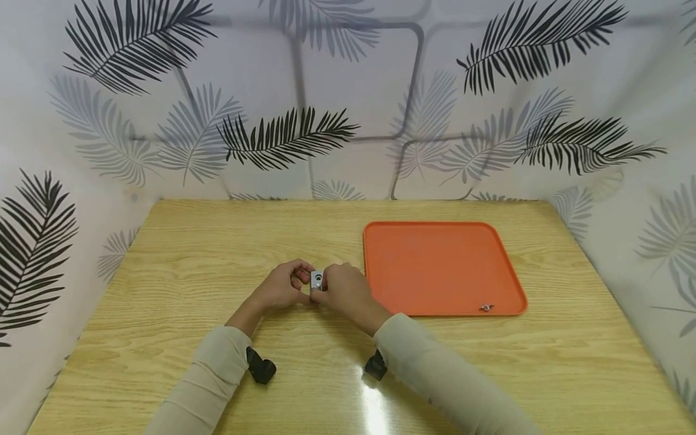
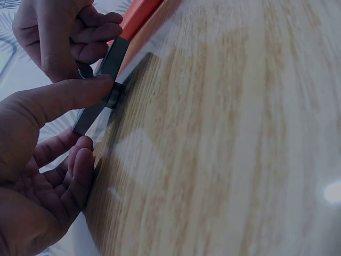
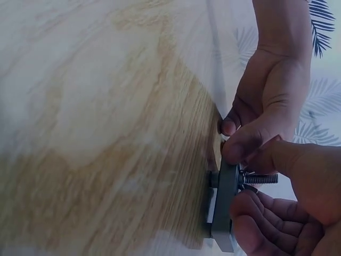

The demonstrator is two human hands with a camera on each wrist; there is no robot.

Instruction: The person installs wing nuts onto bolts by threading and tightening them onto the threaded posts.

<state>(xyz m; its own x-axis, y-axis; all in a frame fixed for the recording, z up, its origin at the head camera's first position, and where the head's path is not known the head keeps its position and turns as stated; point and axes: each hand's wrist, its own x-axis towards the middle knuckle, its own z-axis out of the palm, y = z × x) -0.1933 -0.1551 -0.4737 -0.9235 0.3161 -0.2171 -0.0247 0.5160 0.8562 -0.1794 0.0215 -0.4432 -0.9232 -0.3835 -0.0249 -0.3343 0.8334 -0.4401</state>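
Note:
A small grey metal plate [image 1: 316,279] with a round hole showing is held between both hands just above the wooden table. My left hand [image 1: 284,284] grips one end of it, thumb laid across the plate [image 2: 118,53] in the left wrist view. From the plate [image 3: 226,208] a threaded bolt [image 3: 264,179] sticks out in the right wrist view. Around that bolt's base the fingers of my right hand [image 1: 348,292] pinch what looks like a wing nut [image 3: 249,188], mostly hidden by them. Bolt heads [image 3: 213,178] show on the plate's other side.
To the right of the hands lies an orange tray [image 1: 435,266] with a raised rim. A small metal piece, apparently another wing nut [image 1: 486,307], rests near its front right corner. Behind the wooden table [image 1: 217,235] hangs a leaf-patterned cloth [image 1: 348,90].

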